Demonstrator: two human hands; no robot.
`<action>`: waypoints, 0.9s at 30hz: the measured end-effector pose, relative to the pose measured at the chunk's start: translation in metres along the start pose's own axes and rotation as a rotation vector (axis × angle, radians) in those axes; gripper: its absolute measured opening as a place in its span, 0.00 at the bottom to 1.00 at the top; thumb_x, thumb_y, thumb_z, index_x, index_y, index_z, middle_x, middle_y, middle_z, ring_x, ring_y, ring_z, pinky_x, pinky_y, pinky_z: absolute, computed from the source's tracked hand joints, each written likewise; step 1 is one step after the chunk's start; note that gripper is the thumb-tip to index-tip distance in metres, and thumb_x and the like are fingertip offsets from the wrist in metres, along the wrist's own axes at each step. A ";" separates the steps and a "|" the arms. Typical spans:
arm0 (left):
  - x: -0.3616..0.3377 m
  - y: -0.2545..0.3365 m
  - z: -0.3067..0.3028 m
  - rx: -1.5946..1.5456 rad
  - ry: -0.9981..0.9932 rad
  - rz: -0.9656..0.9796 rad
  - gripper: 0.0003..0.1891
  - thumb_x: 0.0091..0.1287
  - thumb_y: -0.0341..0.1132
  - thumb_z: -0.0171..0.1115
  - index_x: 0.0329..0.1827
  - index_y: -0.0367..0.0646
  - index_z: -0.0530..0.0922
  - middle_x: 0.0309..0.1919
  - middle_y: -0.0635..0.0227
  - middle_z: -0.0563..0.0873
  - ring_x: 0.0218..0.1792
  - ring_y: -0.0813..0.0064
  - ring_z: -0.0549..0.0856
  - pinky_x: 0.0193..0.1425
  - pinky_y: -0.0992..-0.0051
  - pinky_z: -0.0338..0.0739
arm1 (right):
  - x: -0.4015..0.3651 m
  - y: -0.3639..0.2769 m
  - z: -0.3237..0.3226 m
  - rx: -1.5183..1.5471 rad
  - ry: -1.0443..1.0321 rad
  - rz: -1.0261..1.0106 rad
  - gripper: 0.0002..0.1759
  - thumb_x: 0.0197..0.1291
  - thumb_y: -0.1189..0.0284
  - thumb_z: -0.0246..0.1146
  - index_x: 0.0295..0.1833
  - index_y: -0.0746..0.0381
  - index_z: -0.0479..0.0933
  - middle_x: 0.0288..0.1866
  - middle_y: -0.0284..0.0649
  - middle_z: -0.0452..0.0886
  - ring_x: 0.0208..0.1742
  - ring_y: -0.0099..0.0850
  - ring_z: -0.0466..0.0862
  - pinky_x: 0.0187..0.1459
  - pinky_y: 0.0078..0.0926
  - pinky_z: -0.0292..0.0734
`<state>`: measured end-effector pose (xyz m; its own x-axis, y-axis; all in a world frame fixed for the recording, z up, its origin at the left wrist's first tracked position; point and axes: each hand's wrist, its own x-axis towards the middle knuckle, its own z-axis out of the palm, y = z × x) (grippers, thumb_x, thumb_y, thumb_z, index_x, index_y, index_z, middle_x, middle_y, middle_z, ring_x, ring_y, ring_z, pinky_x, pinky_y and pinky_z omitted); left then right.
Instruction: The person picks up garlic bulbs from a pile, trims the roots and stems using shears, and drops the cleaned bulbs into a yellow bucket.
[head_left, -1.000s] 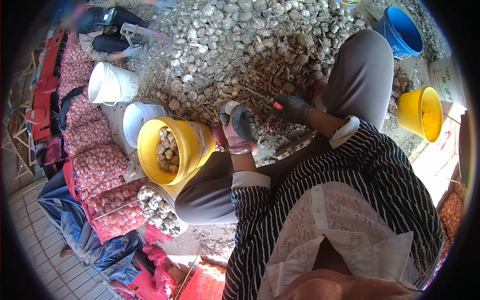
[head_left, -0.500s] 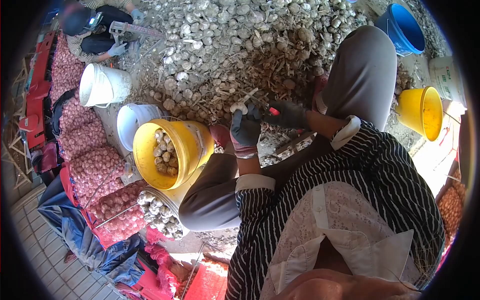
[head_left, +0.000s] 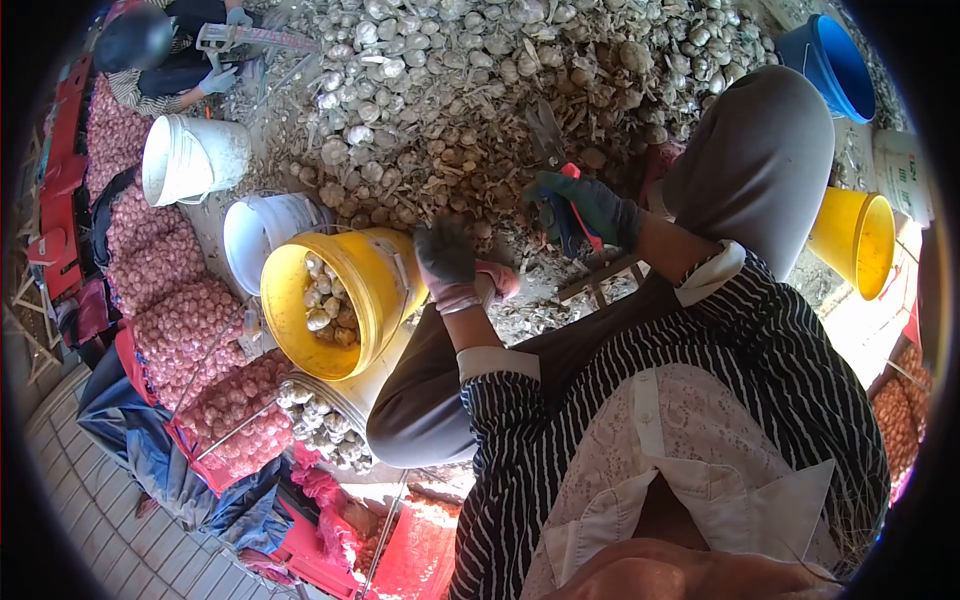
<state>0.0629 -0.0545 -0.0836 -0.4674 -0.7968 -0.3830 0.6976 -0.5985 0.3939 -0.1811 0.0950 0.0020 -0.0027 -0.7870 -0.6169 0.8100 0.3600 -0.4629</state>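
My right hand point(head_left: 600, 212), in a dark glove, grips red-handled shears point(head_left: 545, 132) whose metal blades point up over the garlic pile point(head_left: 430, 110). My left hand point(head_left: 447, 255), in a dark grey glove with a pink cuff, is above the near edge of the pile, just right of the yellow bucket point(head_left: 370, 310). Its fingers are blurred and point away from me, so whether they hold anything cannot be made out. Several garlic bulbs point(head_left: 322, 305) lie inside the yellow bucket. Dry stalks and husks point(head_left: 500, 195) cover the pile between my hands.
Two white buckets point(head_left: 195, 160) stand to the left, beyond the yellow one. Filled net bags of garlic point(head_left: 185, 325) line the left side. A blue bucket point(head_left: 840, 70) and another yellow bucket point(head_left: 855, 240) stand right. A co-worker point(head_left: 165, 50) sits at upper left.
My left hand has moved left towards the yellow bucket, and the stemmed garlic bulb it held no longer shows. My right hand has turned the shears upward, away from the left hand.
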 end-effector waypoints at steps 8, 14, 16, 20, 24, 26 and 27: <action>0.037 -0.081 -0.086 2.008 0.487 -0.252 0.23 0.61 0.45 0.61 0.57 0.43 0.77 0.51 0.63 0.82 0.56 0.64 0.79 0.56 0.69 0.75 | 0.012 0.022 -0.021 -0.127 0.143 0.030 0.18 0.61 0.54 0.63 0.40 0.59 0.79 0.25 0.37 0.80 0.24 0.26 0.80 0.27 0.26 0.76; 0.043 -0.081 -0.101 1.751 0.376 -0.213 0.22 0.60 0.42 0.66 0.55 0.41 0.77 0.45 0.62 0.84 0.50 0.65 0.82 0.53 0.71 0.77 | 0.004 0.020 -0.020 -0.925 0.181 -0.097 0.23 0.56 0.52 0.67 0.47 0.59 0.77 0.34 0.42 0.81 0.38 0.35 0.84 0.43 0.35 0.77; 0.042 -0.073 -0.094 1.225 0.186 -0.146 0.22 0.59 0.41 0.67 0.54 0.40 0.77 0.43 0.62 0.84 0.48 0.66 0.83 0.52 0.72 0.78 | 0.003 0.024 -0.020 -1.217 0.182 -0.340 0.25 0.55 0.52 0.67 0.47 0.60 0.74 0.36 0.48 0.82 0.38 0.40 0.83 0.38 0.38 0.76; 0.023 -0.072 -0.007 0.486 0.317 -0.163 0.18 0.59 0.42 0.69 0.49 0.43 0.79 0.42 0.63 0.85 0.46 0.72 0.84 0.50 0.71 0.79 | 0.000 0.014 -0.013 -1.314 0.217 -0.238 0.26 0.53 0.52 0.67 0.50 0.59 0.73 0.38 0.51 0.81 0.41 0.47 0.83 0.42 0.41 0.75; 0.004 -0.062 0.041 1.567 0.203 0.071 0.21 0.61 0.37 0.67 0.55 0.39 0.77 0.47 0.61 0.85 0.48 0.69 0.84 0.53 0.73 0.78 | -0.003 0.007 -0.010 -1.517 0.266 -0.166 0.30 0.51 0.47 0.65 0.53 0.56 0.73 0.45 0.49 0.82 0.47 0.47 0.82 0.48 0.42 0.75; -0.011 -0.063 0.066 1.608 0.102 0.131 0.21 0.61 0.35 0.66 0.57 0.38 0.76 0.48 0.60 0.84 0.49 0.68 0.83 0.54 0.73 0.77 | -0.006 0.005 -0.010 -1.561 0.277 -0.201 0.30 0.51 0.48 0.65 0.53 0.56 0.73 0.44 0.49 0.82 0.47 0.47 0.82 0.48 0.42 0.75; -0.016 -0.063 0.073 1.648 0.007 0.178 0.22 0.62 0.33 0.66 0.59 0.37 0.74 0.49 0.59 0.84 0.50 0.68 0.83 0.55 0.74 0.76 | -0.008 0.004 -0.011 -1.513 0.240 -0.196 0.29 0.51 0.48 0.64 0.53 0.56 0.73 0.43 0.49 0.82 0.47 0.46 0.82 0.48 0.42 0.75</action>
<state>-0.0127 -0.0102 -0.0411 -0.4447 -0.8628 -0.2405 -0.5504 0.0514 0.8333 -0.1848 0.1079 -0.0021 -0.2451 -0.8380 -0.4876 -0.5448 0.5351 -0.6457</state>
